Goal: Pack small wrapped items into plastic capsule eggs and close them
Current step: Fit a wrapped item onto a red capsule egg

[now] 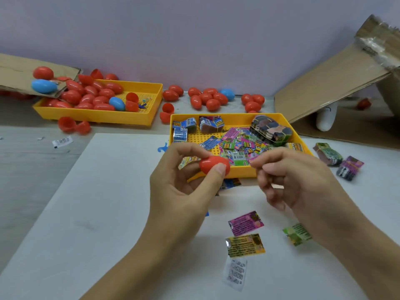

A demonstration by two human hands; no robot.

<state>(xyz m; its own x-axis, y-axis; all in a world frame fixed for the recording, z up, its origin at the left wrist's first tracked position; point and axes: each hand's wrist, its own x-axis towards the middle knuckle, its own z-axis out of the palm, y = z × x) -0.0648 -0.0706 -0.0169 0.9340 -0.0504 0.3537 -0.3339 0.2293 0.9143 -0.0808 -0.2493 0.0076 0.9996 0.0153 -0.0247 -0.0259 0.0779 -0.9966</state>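
My left hand point(184, 187) grips a red capsule egg point(213, 165) between thumb and fingers, just in front of the near yellow tray point(242, 173). My right hand point(292, 180) pinches a small pink wrapped item point(254, 158) at its fingertips, a short way right of the egg. The near tray holds several colourful wrapped packets point(238, 146) and bundled stacks. Three loose packets lie on the white sheet below my hands: pink point(245, 223), yellow point(245, 245) and green point(297, 233).
A far yellow tray point(151, 92) holds several red and blue eggs; more eggs point(207, 97) and open halves lie loose behind. Cardboard flaps point(337, 83) rise at right and left. Bundles point(329, 153) sit right of the near tray. A white leaflet point(236, 271) lies near the front.
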